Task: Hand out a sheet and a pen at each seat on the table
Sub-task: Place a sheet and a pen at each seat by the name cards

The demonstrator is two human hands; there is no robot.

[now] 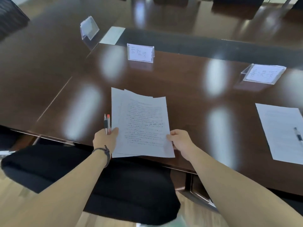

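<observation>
A stack of printed sheets [141, 123] hovers over the near edge of the dark wooden table [57, 71]. My left hand [105, 139] grips the stack's left side and also holds two pens [107, 123], one black and one red, pointing away from me. My right hand [179, 139] pinches the right edge of the top sheet. At the seat to the right, a single sheet [282, 128] lies flat on the table with a pen [298, 134] on top of it.
Three clear name-card stands sit on the table: one straight ahead [140, 53], one at right [264, 74], one at far left [89, 28]. A black chair [127, 190] is tucked below me. More dark chairs line the far side.
</observation>
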